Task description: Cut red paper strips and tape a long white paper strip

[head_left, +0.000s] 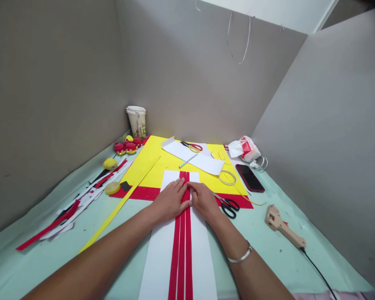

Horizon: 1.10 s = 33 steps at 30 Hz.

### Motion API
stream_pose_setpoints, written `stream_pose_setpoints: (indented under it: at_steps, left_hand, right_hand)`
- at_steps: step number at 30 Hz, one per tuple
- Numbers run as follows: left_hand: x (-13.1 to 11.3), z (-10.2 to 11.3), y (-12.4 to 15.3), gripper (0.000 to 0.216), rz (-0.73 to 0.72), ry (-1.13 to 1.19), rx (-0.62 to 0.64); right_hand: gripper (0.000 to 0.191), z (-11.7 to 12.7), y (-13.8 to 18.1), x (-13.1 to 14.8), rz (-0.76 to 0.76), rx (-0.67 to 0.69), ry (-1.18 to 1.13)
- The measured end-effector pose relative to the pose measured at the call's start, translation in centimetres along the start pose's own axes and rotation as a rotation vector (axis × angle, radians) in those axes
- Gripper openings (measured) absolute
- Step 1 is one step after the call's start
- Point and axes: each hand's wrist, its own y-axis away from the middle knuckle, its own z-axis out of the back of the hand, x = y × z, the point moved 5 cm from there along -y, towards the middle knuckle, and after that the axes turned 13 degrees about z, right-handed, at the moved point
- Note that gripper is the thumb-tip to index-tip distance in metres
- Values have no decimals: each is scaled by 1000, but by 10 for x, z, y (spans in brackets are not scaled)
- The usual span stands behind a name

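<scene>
The left hand and right hand lie palm down with fingers spread nearly flat, gripping nothing. Their fingertips meet on three narrow red paper strips and press them against the long white paper sheet that runs toward the viewer along the bench. The strips look thin, light and floppy, likely to crease or slide, so they are best pinned flat or lifted by an end. Just right of the right hand lie black-handled scissors. Farther out are a yellow card sheet, a dark phone and a tan glue gun.
</scene>
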Motion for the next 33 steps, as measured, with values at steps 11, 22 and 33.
stream_pose_setpoints:
  at_steps: [11,22,33]
  left_hand:
    - [1,4,3,76,-12,60,3]
    - [4,3,8,77,-5,42,-19]
    - [2,1,11,81,-19,23,13]
  right_hand:
    - [43,0,1,2,8,-6,8]
    - [42,0,1,1,1,-13,6]
    - [41,0,2,2,-1,-17,-2]
